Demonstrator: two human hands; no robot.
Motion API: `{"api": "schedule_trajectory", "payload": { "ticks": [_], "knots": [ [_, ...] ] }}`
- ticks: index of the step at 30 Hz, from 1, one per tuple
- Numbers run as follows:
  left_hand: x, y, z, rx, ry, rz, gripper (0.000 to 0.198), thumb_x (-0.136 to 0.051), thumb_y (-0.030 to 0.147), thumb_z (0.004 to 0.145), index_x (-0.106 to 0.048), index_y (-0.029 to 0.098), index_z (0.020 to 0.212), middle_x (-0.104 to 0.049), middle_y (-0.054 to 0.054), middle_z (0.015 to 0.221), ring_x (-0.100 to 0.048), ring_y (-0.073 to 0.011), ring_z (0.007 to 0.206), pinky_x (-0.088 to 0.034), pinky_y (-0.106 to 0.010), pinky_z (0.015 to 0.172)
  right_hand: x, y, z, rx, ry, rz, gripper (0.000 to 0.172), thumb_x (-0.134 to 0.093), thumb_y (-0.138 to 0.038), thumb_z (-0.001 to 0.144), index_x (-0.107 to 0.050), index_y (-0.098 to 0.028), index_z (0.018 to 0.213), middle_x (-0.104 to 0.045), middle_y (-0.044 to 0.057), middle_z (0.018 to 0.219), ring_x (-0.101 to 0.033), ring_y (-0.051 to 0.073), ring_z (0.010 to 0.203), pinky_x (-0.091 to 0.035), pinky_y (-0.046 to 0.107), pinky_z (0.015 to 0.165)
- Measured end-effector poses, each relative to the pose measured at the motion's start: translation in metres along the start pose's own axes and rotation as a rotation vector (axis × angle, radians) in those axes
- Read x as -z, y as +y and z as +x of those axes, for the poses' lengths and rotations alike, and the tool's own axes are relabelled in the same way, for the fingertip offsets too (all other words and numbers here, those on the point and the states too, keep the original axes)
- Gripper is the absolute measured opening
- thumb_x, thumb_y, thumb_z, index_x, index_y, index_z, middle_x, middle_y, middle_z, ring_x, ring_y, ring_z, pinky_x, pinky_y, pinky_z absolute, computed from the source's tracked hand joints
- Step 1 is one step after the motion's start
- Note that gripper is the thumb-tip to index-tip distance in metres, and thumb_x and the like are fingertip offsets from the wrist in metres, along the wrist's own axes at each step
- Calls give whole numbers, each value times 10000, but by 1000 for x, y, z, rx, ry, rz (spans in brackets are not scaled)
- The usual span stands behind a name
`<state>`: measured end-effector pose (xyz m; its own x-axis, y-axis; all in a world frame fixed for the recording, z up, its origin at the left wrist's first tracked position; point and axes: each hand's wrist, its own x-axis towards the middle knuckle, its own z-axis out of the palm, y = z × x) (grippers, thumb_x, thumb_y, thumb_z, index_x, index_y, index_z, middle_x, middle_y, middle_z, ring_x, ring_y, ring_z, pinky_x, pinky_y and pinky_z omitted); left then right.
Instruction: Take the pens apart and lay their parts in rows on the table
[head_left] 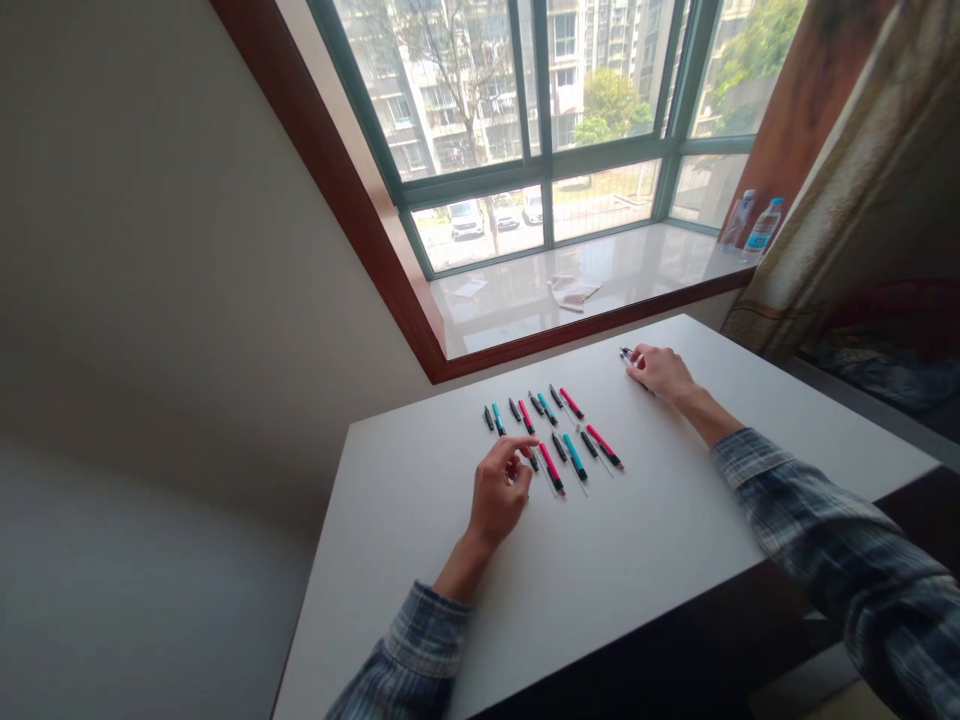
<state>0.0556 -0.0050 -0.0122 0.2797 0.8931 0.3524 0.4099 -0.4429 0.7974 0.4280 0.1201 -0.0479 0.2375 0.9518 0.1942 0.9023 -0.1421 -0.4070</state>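
Observation:
Disassembled pens lie in two rows on the white table (420, 530): pink barrels (551, 466), teal barrels (575, 456), short black pen parts (589, 443) and thin pale refills. My left hand (499, 495) hovers at the near left end of the front row. Its index finger stretches toward a pink barrel, apart from the thumb, and the other fingers curl in. A black part beside it is partly hidden by the fingers. Farther right, near the back edge, my right hand (661, 372) closes its fingertips on a slim dark pen (625, 353), mostly covered by the hand.
Behind the table, a window sill (517, 305) with a dark red wooden edge holds a crumpled cloth (574, 291) and two plastic bottles (763, 226). A patterned curtain (832, 180) hangs at the right. A bare wall (187, 250) rises on the left.

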Motion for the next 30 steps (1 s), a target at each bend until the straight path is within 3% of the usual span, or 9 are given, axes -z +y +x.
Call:
{"api": "schedule_trajectory", "payload": {
  "ticks": [5,8,12,15,18,21,24,30],
  "knots": [
    [7,-3,1,-4,41,3,458,-497,-6,795,-742,219,1110,-647,-14,919,-497,-116,669,-443,-230,639,6,-15,-9,47,-5,119,315,-709,-302,855,-729,-195,1150,-787,68,929,-716,229,828,-519,320,782],
    [11,-1,0,-6,76,2,449,-494,-4,793,-745,218,1091,-648,-18,921,-517,-122,686,-446,-232,643,13,-38,-19,123,-59,470,394,-703,-379,876,-715,-188,1220,-777,75,952,-716,208,802,-552,321,764],
    [16,-1,-1,-3,105,-2,412,-493,13,807,-741,216,1065,-630,-11,885,-512,-116,653,-437,-228,622,27,-82,-31,159,-233,989,354,-747,-460,838,-733,-165,1032,-731,65,865,-673,173,732,-556,305,691],
    [19,-2,-1,12,137,-7,362,-499,68,861,-723,218,1102,-621,-13,911,-523,-110,642,-438,-224,613,32,-115,-35,114,-320,1211,328,-827,-424,771,-688,-183,944,-700,25,828,-672,146,732,-553,272,698],
    [21,-4,0,46,168,-11,274,-553,205,932,-689,227,1169,-628,-14,941,-546,-111,644,-457,-225,620,24,-136,-44,116,-325,1385,329,-846,-407,757,-663,-199,933,-704,12,834,-688,143,758,-549,258,715],
    [22,-5,1,83,184,18,263,-644,362,931,-680,230,1155,-632,-4,913,-529,-109,615,-460,-227,606,5,-146,-59,112,-314,1469,338,-854,-418,759,-666,-200,937,-723,22,844,-702,158,789,-552,267,737],
    [22,-7,1,113,187,76,296,-670,450,922,-685,227,1116,-636,4,879,-496,-108,588,-448,-231,589,-10,-149,-77,66,-428,1471,355,-874,-414,751,-672,-200,951,-749,42,882,-722,186,836,-556,279,743],
    [21,-9,1,124,180,153,304,-639,502,944,-695,230,1068,-649,9,821,-516,-127,607,-436,-244,613,-13,-156,-96,70,-557,1542,327,-877,-377,769,-665,-196,940,-759,47,870,-726,193,846,-546,291,764]
  ]
}}
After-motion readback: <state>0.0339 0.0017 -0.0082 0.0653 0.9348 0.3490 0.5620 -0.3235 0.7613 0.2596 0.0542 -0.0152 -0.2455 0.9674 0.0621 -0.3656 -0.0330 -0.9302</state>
